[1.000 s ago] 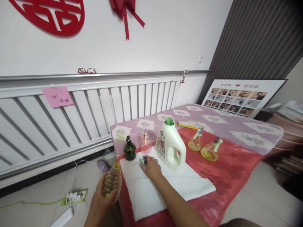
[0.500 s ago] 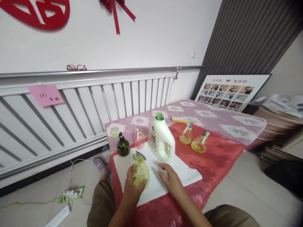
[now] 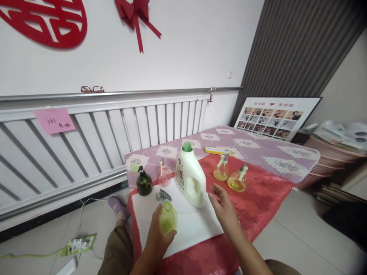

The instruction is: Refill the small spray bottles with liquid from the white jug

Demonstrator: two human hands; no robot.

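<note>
One head-worn camera looks forward and down from above the near edge of the table. It faces the wall and radiator, taking in floor on both sides

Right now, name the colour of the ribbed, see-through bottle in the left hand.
Yellow-green; the bottle shows in the head view.

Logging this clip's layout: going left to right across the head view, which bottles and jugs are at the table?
Dark green pump bottle → open yellow-green bottle held by the left hand → pale jug → yellowish spray bottle → second yellowish spray bottle. The pink spray bottle is left out: it overlaps the open yellow-green bottle's span.
</note>
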